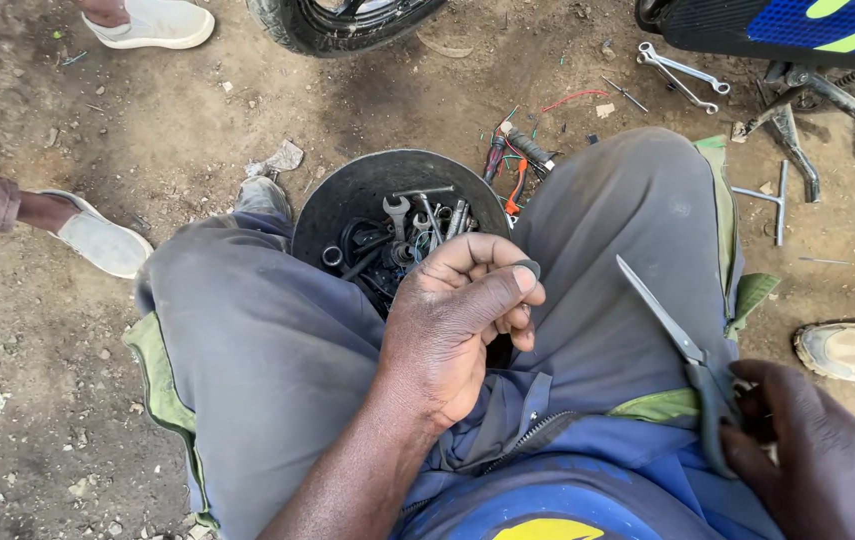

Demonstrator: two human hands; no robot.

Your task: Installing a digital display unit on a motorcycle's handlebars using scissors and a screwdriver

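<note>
My left hand hovers between my knees, its fingers curled and pinching a small dark piece at the fingertips. It sits just in front of a round black tub that holds several spanners and sockets. My right hand rests by my right thigh and grips a pair of grey scissors, whose blades point up and to the left. I sit on dirt ground in grey trousers and a blue top.
Two spanners and a T-handle wrench lie on the dirt at the upper right, beside a motorcycle stand. Pliers and wire scraps lie behind the tub. A tyre stands ahead. Other people's shoes surround me.
</note>
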